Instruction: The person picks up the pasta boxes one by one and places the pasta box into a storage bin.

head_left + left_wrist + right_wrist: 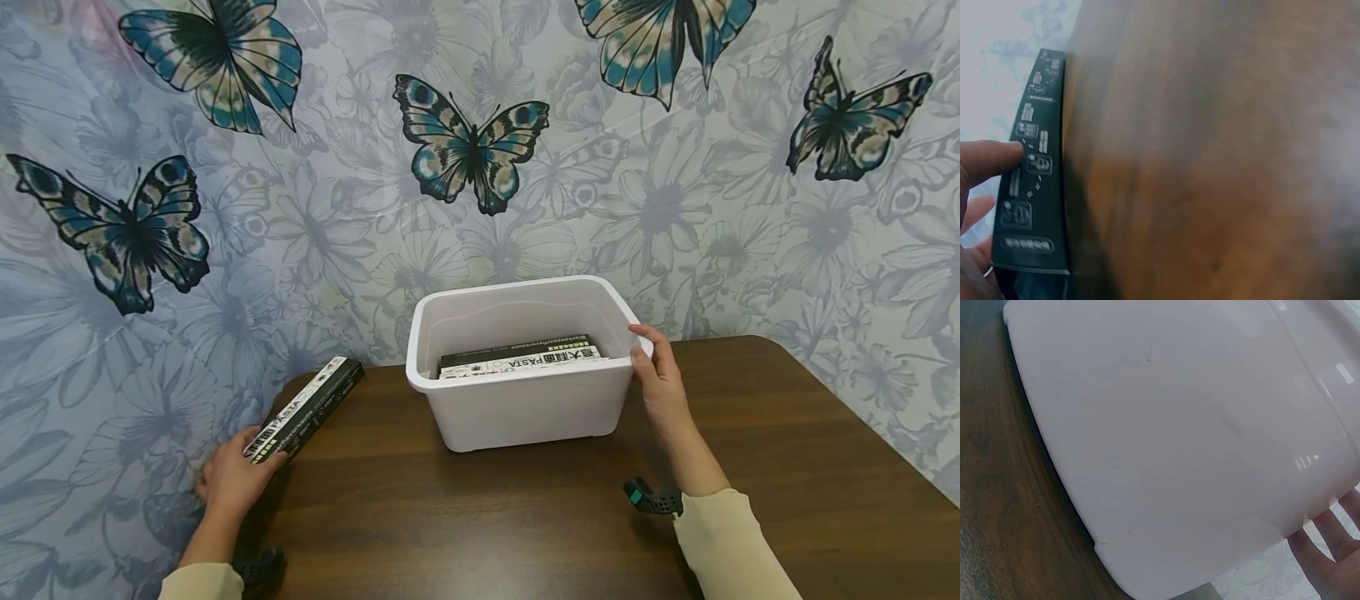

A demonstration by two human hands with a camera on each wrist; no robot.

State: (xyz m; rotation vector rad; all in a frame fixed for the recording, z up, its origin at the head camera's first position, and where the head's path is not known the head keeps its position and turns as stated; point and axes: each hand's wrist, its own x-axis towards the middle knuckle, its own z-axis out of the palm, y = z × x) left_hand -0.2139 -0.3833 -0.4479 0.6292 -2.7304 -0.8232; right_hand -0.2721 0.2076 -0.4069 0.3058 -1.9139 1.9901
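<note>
At the table's left side, my left hand (232,477) grips the near end of a long, narrow pasta box (309,414), black with a white printed side. The left wrist view shows a dark face of this pasta box (1038,187) with small printed pictures, the thumb lying across it. My right hand (662,392) holds the right rim of a white plastic bin (525,417), thumb outside. In the right wrist view the bin's smooth wall (1166,425) fills most of the picture, with fingers (1310,556) at its edge. Another pasta box (521,360) lies inside the bin, its lower part hidden by the front wall.
The brown wooden table (450,517) reaches back to a wall (337,275) covered with flowers and butterflies. The bin stands near the table's back edge. Dark straps (651,498) circle both wrists below pale sleeves.
</note>
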